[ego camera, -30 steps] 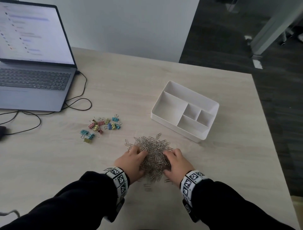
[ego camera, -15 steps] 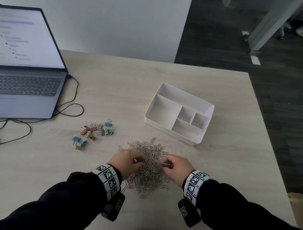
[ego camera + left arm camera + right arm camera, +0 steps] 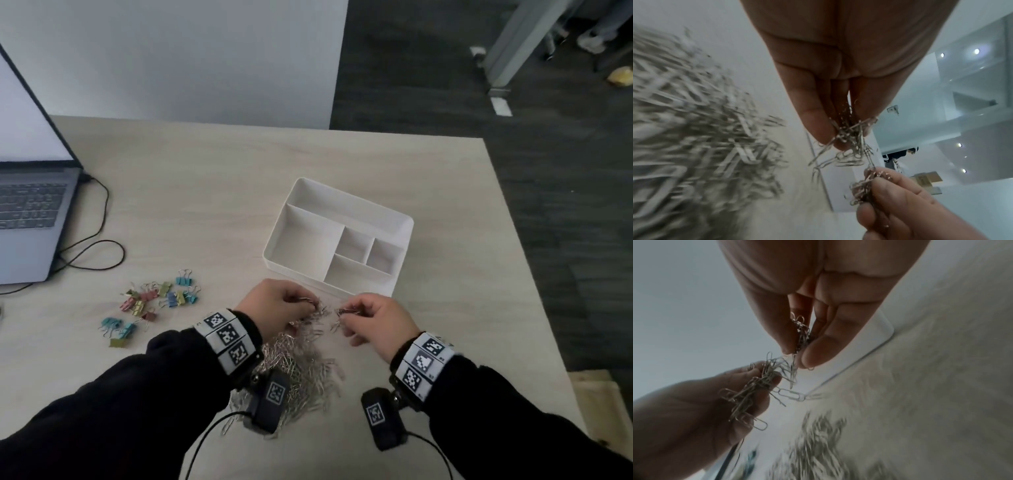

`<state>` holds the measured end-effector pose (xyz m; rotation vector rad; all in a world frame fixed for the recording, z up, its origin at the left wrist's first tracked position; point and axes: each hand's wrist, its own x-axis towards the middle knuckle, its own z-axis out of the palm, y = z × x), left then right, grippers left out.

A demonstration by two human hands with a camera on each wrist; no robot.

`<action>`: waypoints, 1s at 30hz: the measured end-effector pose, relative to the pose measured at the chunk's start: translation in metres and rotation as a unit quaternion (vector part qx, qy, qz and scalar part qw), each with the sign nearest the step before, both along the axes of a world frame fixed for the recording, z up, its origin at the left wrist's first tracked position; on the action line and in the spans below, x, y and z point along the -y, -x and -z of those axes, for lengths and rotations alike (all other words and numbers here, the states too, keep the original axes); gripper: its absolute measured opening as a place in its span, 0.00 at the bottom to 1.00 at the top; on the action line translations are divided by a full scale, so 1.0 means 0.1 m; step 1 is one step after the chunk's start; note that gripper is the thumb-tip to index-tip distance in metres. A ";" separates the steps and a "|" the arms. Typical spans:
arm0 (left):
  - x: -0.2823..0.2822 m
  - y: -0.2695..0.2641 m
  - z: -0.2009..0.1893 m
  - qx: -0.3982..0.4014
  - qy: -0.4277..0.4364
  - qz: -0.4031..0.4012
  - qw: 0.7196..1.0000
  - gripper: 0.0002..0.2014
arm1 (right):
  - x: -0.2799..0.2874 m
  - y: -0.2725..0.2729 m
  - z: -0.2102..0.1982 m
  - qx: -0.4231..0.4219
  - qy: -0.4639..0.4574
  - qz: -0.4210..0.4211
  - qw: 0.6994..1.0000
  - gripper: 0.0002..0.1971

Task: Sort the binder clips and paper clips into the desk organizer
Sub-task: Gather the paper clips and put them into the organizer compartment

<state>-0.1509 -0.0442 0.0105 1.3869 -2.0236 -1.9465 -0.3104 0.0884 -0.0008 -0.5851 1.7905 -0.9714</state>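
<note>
A heap of silver paper clips [image 3: 301,370] lies on the desk under my wrists. My left hand [image 3: 274,305] pinches a tangled bunch of paper clips [image 3: 849,139] between thumb and fingers, lifted above the heap. My right hand [image 3: 373,318] pinches another bunch of clips [image 3: 801,334]. Both hands hover just in front of the white desk organizer [image 3: 274,240], whose compartments look bare. Coloured binder clips [image 3: 154,301] lie scattered to the left.
An open laptop [image 3: 30,219] stands at the far left with a black cable [image 3: 102,219] looping beside it. The desk's right edge [image 3: 534,274] drops to a dark floor. Bare wood lies behind and right of the organizer.
Both hands closed on paper clips in the heap, lifted them and moved forward toward the organizer. The camera view also shifted forward and right.
</note>
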 end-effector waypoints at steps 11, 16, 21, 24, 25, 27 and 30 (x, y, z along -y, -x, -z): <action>0.13 0.80 -0.02 -0.009 0.108 0.024 0.994 0.08 | 0.20 0.57 0.00 -0.142 -0.019 0.052 0.988 0.08; 0.12 0.92 -0.03 0.055 0.210 0.109 0.970 0.12 | 0.21 0.57 -0.05 -0.244 -0.044 -0.039 0.968 0.11; 0.07 0.92 -0.03 0.071 0.245 0.157 0.954 0.11 | 0.23 0.56 -0.11 -0.282 -0.055 -0.100 0.953 0.15; 0.04 0.88 -0.04 0.063 0.254 0.171 0.950 0.11 | 0.18 0.54 -0.14 -0.289 -0.044 -0.115 0.949 0.16; 0.03 0.86 -0.05 0.058 0.256 0.169 0.950 0.11 | 0.16 0.53 -0.15 -0.290 -0.038 -0.115 0.949 0.16; 0.03 0.78 -0.07 0.039 0.257 0.153 0.953 0.10 | 0.10 0.52 -0.15 -0.287 -0.021 -0.100 0.952 0.14; 0.04 0.55 -0.06 0.014 0.256 0.119 0.959 0.06 | -0.03 0.48 -0.14 -0.300 0.017 -0.078 0.951 0.08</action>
